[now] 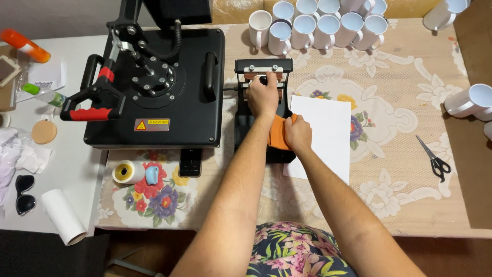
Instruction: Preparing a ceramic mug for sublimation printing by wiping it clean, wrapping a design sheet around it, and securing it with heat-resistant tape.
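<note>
My left hand is clenched over the black knob or lever at the back of the small black mug-press attachment, which sits on the floral tablecloth just right of the big black flat heat press. My right hand grips the orange curved heating sleeve at the front of that attachment, fingers wrapped around its edge. Whether a mug sits inside the sleeve I cannot tell; my hands cover it.

Step in hand, as I judge it: setting or clamping the sleeve. The next move calls for steady pressure on the lever while the sleeve stays square in its cradle.

The sleeve looks soft, rubbery, bent into a partial cylinder, bright orange against the black frame.

Touching the attachment's right side: a blank white sheet of paper. Farther right, well apart: black-handled scissors. Along the far edge: a cluster of plain white ceramic mugs, with more at the right edge. Near left of my arm: a roll of yellowish tape with a small blue dispenser.
</note>
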